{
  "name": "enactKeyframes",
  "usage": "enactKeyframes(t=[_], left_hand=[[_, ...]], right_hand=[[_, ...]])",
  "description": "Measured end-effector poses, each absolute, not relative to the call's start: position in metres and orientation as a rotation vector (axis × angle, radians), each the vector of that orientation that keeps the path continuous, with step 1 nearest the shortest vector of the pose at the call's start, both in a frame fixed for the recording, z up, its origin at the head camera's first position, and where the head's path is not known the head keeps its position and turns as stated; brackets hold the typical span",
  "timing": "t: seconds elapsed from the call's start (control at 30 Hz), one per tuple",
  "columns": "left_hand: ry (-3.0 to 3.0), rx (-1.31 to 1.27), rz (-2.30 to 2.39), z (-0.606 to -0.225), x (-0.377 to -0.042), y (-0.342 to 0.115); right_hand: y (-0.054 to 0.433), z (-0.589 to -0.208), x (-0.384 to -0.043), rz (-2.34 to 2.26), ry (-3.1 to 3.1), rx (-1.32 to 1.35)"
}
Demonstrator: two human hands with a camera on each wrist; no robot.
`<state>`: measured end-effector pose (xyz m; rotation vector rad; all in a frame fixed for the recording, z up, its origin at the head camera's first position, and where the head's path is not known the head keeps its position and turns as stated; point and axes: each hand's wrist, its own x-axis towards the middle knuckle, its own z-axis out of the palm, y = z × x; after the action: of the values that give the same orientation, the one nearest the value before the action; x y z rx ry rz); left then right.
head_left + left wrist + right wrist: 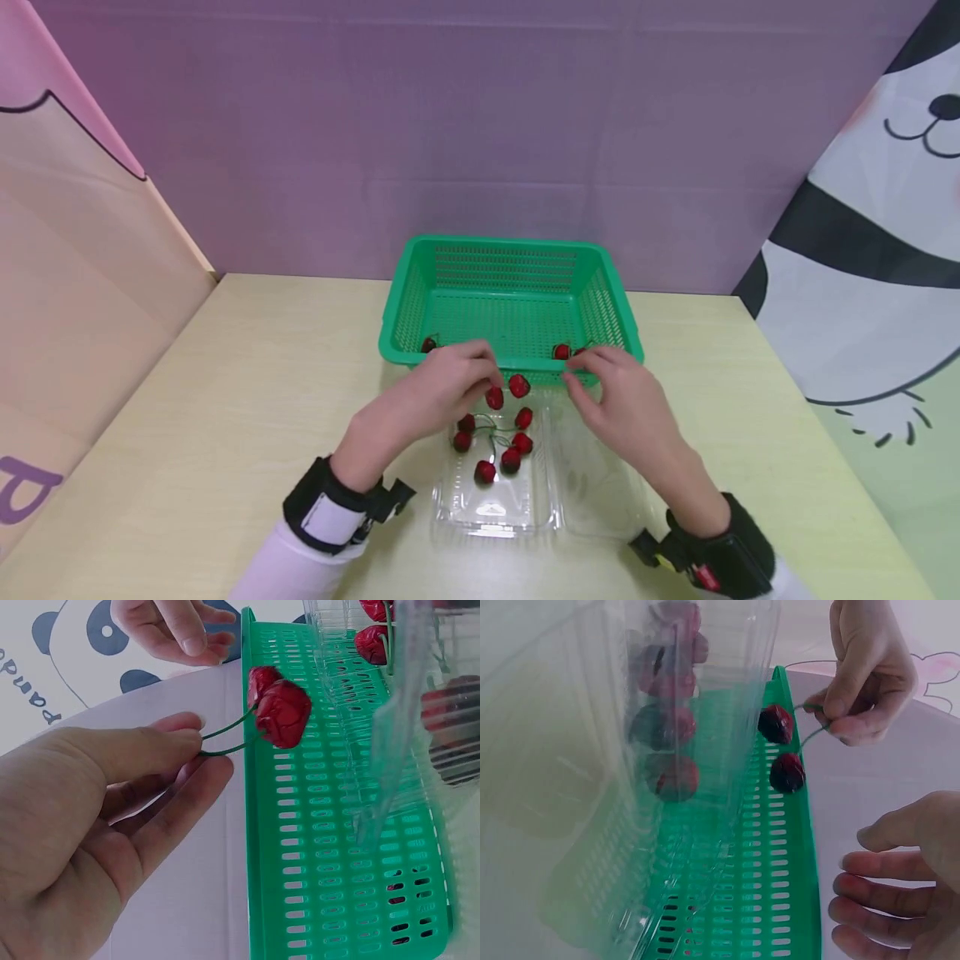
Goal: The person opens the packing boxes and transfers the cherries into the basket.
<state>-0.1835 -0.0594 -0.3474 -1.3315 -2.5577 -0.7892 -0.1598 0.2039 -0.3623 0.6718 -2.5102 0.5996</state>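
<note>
My left hand (pixel 442 387) pinches the thin green stems of a pair of red cherries (pixel 283 714) between thumb and fingertips. The pair hangs over the far end of a clear plastic clamshell box (pixel 491 512), close to the near wall of a green basket (pixel 517 243). Several more cherries (pixel 485 472) lie in the box, their stems meeting in the middle. Over the box's lid half, my right hand (pixel 626 400) holds nothing, its fingers (pixel 885 895) spread and loosely bent by the basket's near rim.
Inside the basket, a dark cherry (pixel 428 344) sits at the near left and a red cherry (pixel 562 352) at the near right. The box's clear lid (pixel 600 500) lies unfolded to the right on the pale wooden table (pixel 247 400). A purple cloth (pixel 480 125) hangs behind.
</note>
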Motion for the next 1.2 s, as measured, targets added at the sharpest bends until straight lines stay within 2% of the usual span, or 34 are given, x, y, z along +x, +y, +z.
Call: enactKeyframes(t=[0.5, 0.67, 0.93, 1.2], left_hand=[[-2.367, -1.273, -0.818, -0.341, -0.186, -0.070], [-2.351, -1.266, -0.833, -0.339, -0.185, -0.072], [-2.315, -1.226, -0.859, -0.336, -0.184, -0.072], [-2.259, -1.133, -0.860, -0.337, -0.187, -0.074]], right_hand=[[0.187, -0.366, -0.148, 0.533, -2.660, 0.820], [0.182, -0.371, -0.147, 0.507, -2.673, 0.939], [0.174, -0.381, -0.144, 0.413, -2.653, 1.287], [0.166, -0.384, -0.140, 0.354, -2.678, 1.343]])
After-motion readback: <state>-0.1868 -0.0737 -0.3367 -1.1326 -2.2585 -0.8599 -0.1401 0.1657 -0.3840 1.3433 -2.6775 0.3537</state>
